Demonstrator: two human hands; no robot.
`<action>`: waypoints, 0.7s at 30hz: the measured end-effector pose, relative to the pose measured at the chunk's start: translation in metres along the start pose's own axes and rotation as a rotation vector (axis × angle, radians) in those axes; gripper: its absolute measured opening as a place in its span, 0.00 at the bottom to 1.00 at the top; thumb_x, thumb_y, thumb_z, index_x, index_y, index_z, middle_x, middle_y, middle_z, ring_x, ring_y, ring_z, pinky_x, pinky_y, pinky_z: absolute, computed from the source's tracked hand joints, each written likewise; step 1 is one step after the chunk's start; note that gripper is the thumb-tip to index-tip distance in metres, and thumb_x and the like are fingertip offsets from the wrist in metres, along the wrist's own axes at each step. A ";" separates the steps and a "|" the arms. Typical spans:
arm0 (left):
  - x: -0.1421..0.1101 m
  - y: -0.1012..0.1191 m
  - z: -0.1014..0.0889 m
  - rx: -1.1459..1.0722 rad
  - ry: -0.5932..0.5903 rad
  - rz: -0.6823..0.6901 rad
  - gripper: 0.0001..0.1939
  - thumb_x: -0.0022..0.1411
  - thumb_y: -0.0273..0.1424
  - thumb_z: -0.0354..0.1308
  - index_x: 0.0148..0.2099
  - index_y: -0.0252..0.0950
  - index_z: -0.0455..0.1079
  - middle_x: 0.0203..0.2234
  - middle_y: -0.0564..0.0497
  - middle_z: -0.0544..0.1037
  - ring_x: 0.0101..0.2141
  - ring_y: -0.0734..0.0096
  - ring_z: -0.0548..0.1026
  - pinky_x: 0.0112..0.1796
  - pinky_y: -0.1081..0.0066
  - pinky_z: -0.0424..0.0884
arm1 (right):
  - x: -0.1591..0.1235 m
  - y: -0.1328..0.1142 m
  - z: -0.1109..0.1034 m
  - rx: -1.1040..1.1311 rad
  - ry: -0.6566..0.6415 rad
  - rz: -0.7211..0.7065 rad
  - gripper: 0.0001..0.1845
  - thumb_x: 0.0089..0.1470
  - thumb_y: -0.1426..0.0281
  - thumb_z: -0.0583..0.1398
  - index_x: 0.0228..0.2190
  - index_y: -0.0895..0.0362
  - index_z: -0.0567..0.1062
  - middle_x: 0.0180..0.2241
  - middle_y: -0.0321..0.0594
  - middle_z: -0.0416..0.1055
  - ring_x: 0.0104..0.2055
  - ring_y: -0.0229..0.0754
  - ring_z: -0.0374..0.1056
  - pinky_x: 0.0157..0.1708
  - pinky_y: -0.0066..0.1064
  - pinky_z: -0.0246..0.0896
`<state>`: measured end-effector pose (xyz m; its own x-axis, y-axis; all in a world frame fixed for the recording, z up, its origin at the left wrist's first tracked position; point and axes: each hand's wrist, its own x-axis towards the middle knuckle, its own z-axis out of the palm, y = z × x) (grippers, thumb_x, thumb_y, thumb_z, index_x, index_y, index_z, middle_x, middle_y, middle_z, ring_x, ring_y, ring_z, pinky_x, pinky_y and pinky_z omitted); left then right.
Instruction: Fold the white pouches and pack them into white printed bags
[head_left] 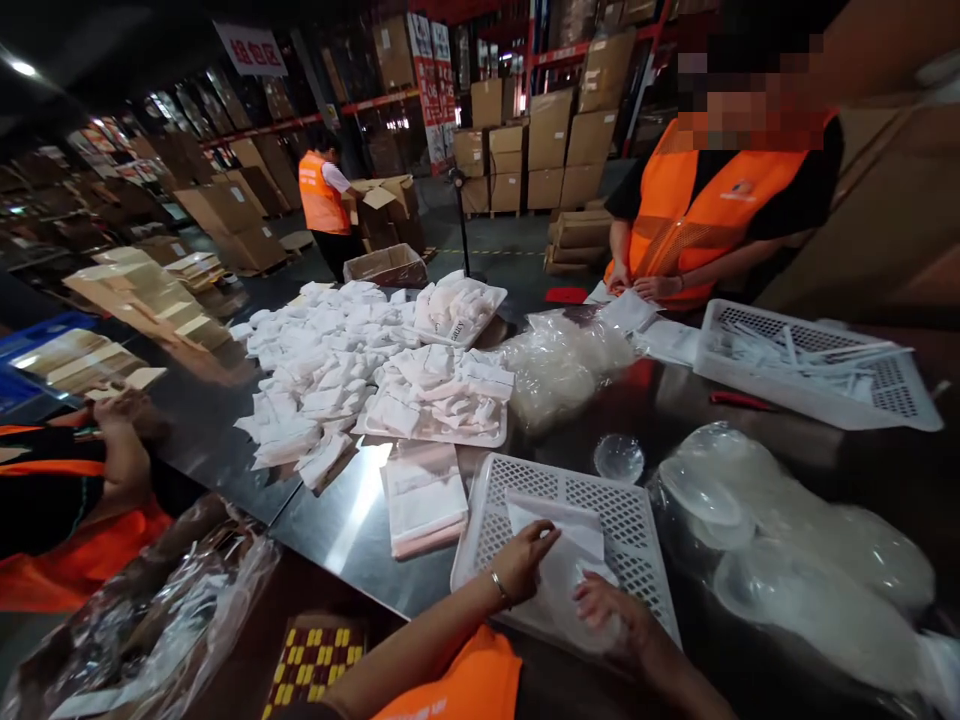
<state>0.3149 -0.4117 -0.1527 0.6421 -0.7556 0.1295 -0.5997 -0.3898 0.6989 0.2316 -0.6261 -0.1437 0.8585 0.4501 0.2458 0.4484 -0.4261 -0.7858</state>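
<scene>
A white perforated tray [649, 520] lies in front of me, bearing a flat white pouch [581, 528]. My left hand [525, 562], with a bracelet at the wrist, is at the pouch's left edge. Its fingers are bent around that edge, and the thumb is hidden. At the pouch's lower end is a thin clear plastic bowl [592, 632]. My right hand [611, 605] grips the bowl's right side with curled fingers. Left of the tray sits a stack of flat white-and-pink pouches [425, 500].
Filled white pouches [315, 345] form a large heap, some in a tray [487, 432]. Another clear bowl [619, 458] lies behind my tray. Bagged bowls [810, 570] are at right, below a basket of white sticks [817, 370]. Co-workers stand across [697, 220] and left [67, 490].
</scene>
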 end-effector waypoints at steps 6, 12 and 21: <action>-0.009 0.024 -0.005 0.094 -0.016 0.013 0.45 0.49 0.16 0.49 0.69 0.36 0.45 0.60 0.39 0.61 0.55 0.54 0.65 0.54 0.54 0.67 | 0.020 0.017 0.000 -0.635 0.220 -0.260 0.16 0.59 0.75 0.48 0.36 0.55 0.75 0.38 0.43 0.77 0.46 0.44 0.72 0.47 0.40 0.69; -0.002 0.045 0.000 0.082 0.179 -0.112 0.35 0.60 0.17 0.43 0.68 0.39 0.49 0.58 0.41 0.64 0.52 0.55 0.67 0.53 0.54 0.67 | 0.055 -0.001 0.011 -0.965 0.329 -0.105 0.15 0.56 0.82 0.48 0.34 0.58 0.73 0.32 0.44 0.73 0.38 0.47 0.69 0.42 0.41 0.65; 0.019 0.042 0.003 -0.094 0.335 -0.292 0.41 0.46 0.11 0.44 0.63 0.38 0.55 0.53 0.39 0.64 0.51 0.59 0.68 0.52 0.56 0.68 | 0.061 -0.001 0.019 -0.964 0.437 0.177 0.14 0.57 0.79 0.47 0.26 0.54 0.67 0.25 0.41 0.67 0.29 0.47 0.65 0.31 0.38 0.59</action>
<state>0.3006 -0.4439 -0.1234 0.9064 -0.4030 0.1269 -0.3344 -0.5006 0.7985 0.2790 -0.5836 -0.1388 0.8592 0.0830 0.5048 0.1523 -0.9835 -0.0975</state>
